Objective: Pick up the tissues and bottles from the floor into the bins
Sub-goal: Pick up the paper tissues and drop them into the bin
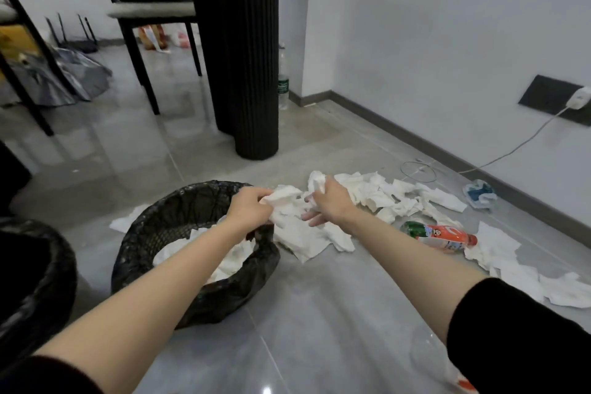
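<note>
Both bare forearms reach forward from pushed-up black sleeves, converging toward the middle of the view. The left hand [248, 208] is curled knuckles-up, its fingers pinched closed on a crumpled white paper tissue [287, 201]. The right hand [329, 201] sits just beside it (wrist bent slightly inward), fist closed around another wad of white tissue [316, 182], with lower fingertips splayed loosely downward.

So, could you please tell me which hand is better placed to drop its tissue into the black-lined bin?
Left. The left hand holds crumpled white tissue right over the black-lined bin's rim; the right hand is beyond it.
</note>
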Tool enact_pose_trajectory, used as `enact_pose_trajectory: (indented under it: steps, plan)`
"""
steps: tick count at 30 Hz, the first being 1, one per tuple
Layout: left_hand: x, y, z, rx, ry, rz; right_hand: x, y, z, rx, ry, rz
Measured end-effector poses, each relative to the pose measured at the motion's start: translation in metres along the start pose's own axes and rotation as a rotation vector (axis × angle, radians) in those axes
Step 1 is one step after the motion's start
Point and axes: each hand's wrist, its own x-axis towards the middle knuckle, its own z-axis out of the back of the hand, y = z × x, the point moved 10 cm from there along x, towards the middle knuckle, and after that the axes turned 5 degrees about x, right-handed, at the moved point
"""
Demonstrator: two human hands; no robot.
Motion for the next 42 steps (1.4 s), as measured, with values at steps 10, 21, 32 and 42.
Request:
enact_pose_trajectory:
  steps: [10,21,32,42]
  plan:
    - [-0.027,0.080,0.098,-0.032,-0.173,0.155,-0.019,0.055,-0.095,-0.062,0.135,0.042]
    - [-0.020,0.124,0.102,0.050,-0.187,0.224,-0.009,0.054,-0.163,-0.338,0.082,0.264]
    - [-0.017,0.114,0.090,0.161,-0.118,0.135,-0.002,0.033,-0.129,-0.735,-0.100,0.407]
    - [-0.025,0.077,0.072,0.287,-0.053,0.027,-0.013,-0.046,-0.106,-0.188,0.052,-0.250]
